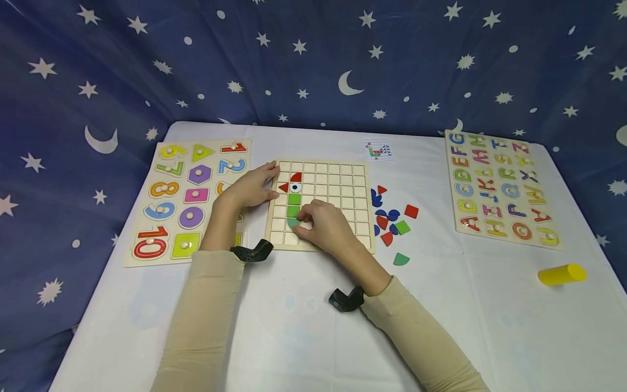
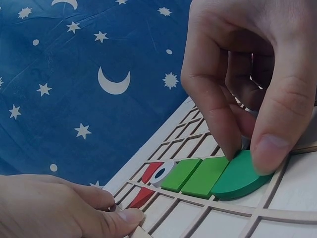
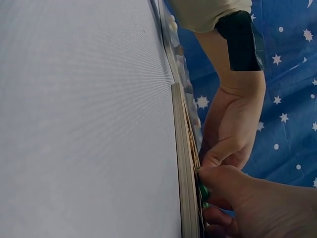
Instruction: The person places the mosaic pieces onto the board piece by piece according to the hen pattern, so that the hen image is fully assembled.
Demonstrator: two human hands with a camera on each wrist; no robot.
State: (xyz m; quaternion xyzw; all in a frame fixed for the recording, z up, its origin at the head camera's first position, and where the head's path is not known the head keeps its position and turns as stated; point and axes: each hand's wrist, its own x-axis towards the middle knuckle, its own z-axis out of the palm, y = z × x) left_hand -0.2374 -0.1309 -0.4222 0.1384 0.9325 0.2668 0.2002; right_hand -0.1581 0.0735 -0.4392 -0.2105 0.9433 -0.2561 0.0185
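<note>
A wooden grid board lies on the table. My right hand pinches a green quarter-circle piece between thumb and index finger, low in the column of pieces. The piece is partly over its cell. Above it in that column sit two green squares, a white eye piece and a red quarter-circle; a red triangle lies left of the eye. My left hand rests at the board's left edge, thumb and fingers apart and touching it.
Loose blue, red and green pieces lie right of the board, with a green quarter-circle nearer. A small pattern card is behind. A number puzzle lies left, an alphabet puzzle right, beside a yellow cylinder.
</note>
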